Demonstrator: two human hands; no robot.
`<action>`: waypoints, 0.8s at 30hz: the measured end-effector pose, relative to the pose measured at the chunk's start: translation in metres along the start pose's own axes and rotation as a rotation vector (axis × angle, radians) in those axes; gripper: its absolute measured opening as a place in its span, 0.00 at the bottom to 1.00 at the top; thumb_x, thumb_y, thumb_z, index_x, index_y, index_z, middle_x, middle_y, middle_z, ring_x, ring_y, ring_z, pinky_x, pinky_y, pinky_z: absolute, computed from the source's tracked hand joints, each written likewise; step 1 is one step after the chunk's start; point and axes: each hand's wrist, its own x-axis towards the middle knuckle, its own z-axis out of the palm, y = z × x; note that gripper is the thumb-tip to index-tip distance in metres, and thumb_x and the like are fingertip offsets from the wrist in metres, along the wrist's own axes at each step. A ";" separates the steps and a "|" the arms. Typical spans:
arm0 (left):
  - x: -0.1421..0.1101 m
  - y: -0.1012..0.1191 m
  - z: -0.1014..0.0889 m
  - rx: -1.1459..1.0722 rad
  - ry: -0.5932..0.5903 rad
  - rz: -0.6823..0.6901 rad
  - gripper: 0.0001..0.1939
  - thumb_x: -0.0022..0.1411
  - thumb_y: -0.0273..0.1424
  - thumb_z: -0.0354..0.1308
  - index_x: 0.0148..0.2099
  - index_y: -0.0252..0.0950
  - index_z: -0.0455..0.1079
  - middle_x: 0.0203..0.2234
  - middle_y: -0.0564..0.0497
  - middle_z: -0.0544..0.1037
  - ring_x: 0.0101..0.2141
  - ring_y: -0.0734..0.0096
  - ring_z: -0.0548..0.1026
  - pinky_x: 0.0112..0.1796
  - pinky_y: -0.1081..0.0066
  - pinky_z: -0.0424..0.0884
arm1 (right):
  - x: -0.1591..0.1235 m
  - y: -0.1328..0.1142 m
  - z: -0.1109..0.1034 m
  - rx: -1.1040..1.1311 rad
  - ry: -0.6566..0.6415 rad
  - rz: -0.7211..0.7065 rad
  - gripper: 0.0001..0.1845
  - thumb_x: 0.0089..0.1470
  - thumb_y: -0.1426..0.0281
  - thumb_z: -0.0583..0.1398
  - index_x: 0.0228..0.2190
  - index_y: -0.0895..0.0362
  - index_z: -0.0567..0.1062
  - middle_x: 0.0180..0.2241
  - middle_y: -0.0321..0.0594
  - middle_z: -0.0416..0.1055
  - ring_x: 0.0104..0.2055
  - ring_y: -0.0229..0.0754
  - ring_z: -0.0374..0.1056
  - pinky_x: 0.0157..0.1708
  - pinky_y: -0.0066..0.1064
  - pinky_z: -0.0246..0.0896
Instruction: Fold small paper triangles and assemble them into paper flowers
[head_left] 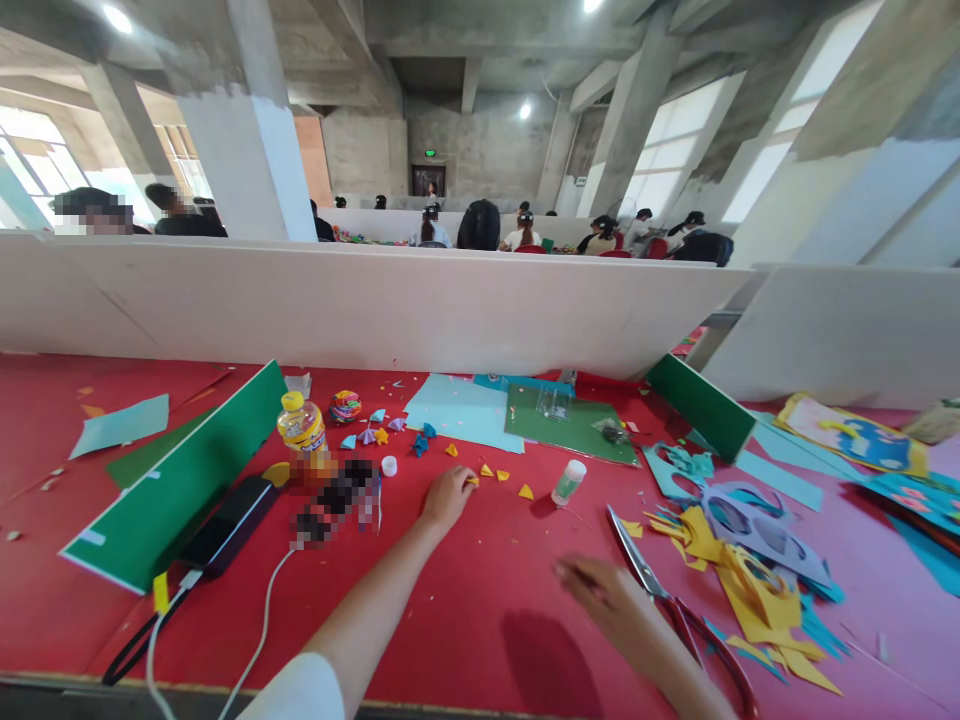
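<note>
My left hand (pixel 448 499) reaches over the red table, its fingertips pinched on a small yellow folded paper piece (pixel 473 482). More yellow paper pieces (pixel 526 492) lie in a loose row to its right. My right hand (pixel 598 583), slightly blurred, hovers above the table with fingers stretched to the left and nothing visible in them. A glue stick (pixel 568 483) stands upright beyond it. Just right of that hand lie large scissors (pixel 637 558) with red handles, partly behind my forearm. Several small blue, purple and orange folded paper pieces (pixel 424 441) lie beyond my left hand.
Yellow and blue paper scraps (pixel 757 590) heap at the right. Green boards (pixel 180 490) stand on both sides. At left are a yellow-capped bottle (pixel 301 424), a black phone-like device (pixel 229 525) and a white cable (pixel 262 620). A white partition (pixel 375 305) closes off the back; people sit beyond it.
</note>
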 end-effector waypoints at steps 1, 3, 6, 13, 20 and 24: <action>-0.001 -0.002 0.000 -0.042 0.029 -0.028 0.04 0.56 0.29 0.52 0.34 0.38 0.68 0.32 0.49 0.74 0.36 0.66 0.71 0.37 0.70 0.64 | 0.025 -0.005 0.004 -0.018 0.082 -0.043 0.13 0.51 0.65 0.51 0.25 0.54 0.74 0.25 0.40 0.72 0.30 0.43 0.68 0.28 0.29 0.62; -0.004 -0.005 -0.001 -0.132 0.094 -0.086 0.04 0.55 0.31 0.53 0.35 0.38 0.66 0.32 0.50 0.74 0.35 0.66 0.71 0.35 0.71 0.63 | 0.069 -0.010 0.019 -0.051 0.240 -0.061 0.14 0.51 0.70 0.49 0.33 0.56 0.74 0.36 0.45 0.71 0.42 0.47 0.66 0.41 0.35 0.59; -0.015 -0.009 -0.004 -0.284 0.176 -0.158 0.08 0.53 0.36 0.55 0.35 0.38 0.64 0.29 0.51 0.72 0.32 0.68 0.71 0.33 0.72 0.63 | 0.103 -0.004 0.051 -0.051 0.299 -0.040 0.18 0.48 0.75 0.50 0.41 0.60 0.71 0.46 0.51 0.65 0.49 0.51 0.59 0.49 0.43 0.52; -0.034 -0.021 -0.024 -0.742 0.146 -0.255 0.15 0.45 0.40 0.61 0.29 0.34 0.68 0.21 0.53 0.72 0.23 0.73 0.69 0.25 0.75 0.63 | 0.109 0.007 0.092 0.146 0.279 -0.120 0.16 0.48 0.76 0.49 0.37 0.57 0.72 0.39 0.45 0.69 0.43 0.46 0.65 0.43 0.37 0.60; -0.020 -0.042 -0.027 -1.054 0.260 -0.362 0.18 0.38 0.32 0.67 0.33 0.34 0.66 0.27 0.54 0.72 0.28 0.76 0.70 0.29 0.77 0.66 | 0.141 -0.018 0.126 0.389 0.275 -0.198 0.12 0.49 0.72 0.53 0.37 0.58 0.69 0.38 0.45 0.68 0.39 0.42 0.66 0.40 0.34 0.62; -0.016 -0.045 -0.025 -1.140 0.223 -0.407 0.14 0.45 0.35 0.63 0.33 0.33 0.67 0.26 0.53 0.72 0.27 0.77 0.71 0.32 0.75 0.67 | 0.145 -0.022 0.133 0.475 0.219 -0.248 0.09 0.49 0.73 0.55 0.35 0.57 0.70 0.36 0.42 0.68 0.40 0.41 0.66 0.41 0.33 0.62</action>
